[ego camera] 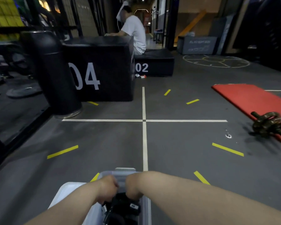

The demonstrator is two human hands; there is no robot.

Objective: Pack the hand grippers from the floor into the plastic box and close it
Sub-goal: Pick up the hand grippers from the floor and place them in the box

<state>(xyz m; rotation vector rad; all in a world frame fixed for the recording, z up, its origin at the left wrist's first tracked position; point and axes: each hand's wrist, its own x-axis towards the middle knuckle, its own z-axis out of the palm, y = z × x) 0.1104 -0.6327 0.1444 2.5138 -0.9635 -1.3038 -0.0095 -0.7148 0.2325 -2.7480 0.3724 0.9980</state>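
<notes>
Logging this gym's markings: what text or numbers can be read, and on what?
"04": tall black plyo box.
"02": low black plyo box.
"PLYO SOFT BOX": grey box at the back, faint; line beneath too blurred.
Label on a hand gripper in the plastic box: too small to read.

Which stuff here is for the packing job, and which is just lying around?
For the job: plastic box, hand grippers inside it, white lid beside it, left hand, right hand.
Just lying about: red mat, roller wheel, black block 04, black block 02, punch bag.
</notes>
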